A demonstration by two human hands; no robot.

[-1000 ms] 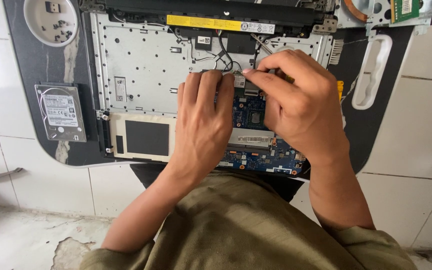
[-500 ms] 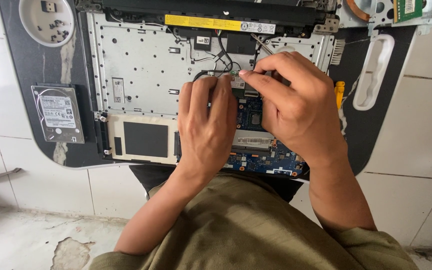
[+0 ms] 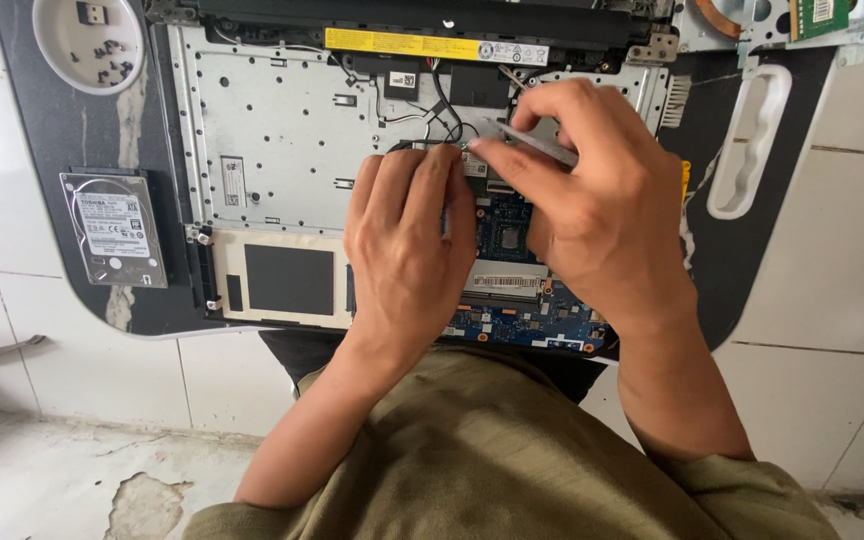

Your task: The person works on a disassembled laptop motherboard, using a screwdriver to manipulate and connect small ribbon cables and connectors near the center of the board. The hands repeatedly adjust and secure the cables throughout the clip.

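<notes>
An opened laptop chassis [image 3: 272, 130] lies on a dark work board, its silver metal plate bare and a blue motherboard [image 3: 512, 300] exposed at the near side. My left hand [image 3: 407, 250] rests flat on the motherboard, fingertips pressing at a small part near black cables [image 3: 442, 110]. My right hand [image 3: 592, 210] pinches a thin silver tool [image 3: 532, 145], probably tweezers, with its tip pointed at the same spot beside my left fingertips. The part itself is mostly hidden by my fingers.
A hard drive [image 3: 112, 228] lies on the board at the left. A white round dish [image 3: 87, 40] with several small screws sits at the far left corner. A white handle-shaped part [image 3: 747, 140] and other removed pieces [image 3: 782, 20] lie at the right. White tiled floor surrounds the board.
Both hands have stayed on the same spot, with small finger adjustments. My right hand has shifted slightly, and the silver tool now shows more clearly.
</notes>
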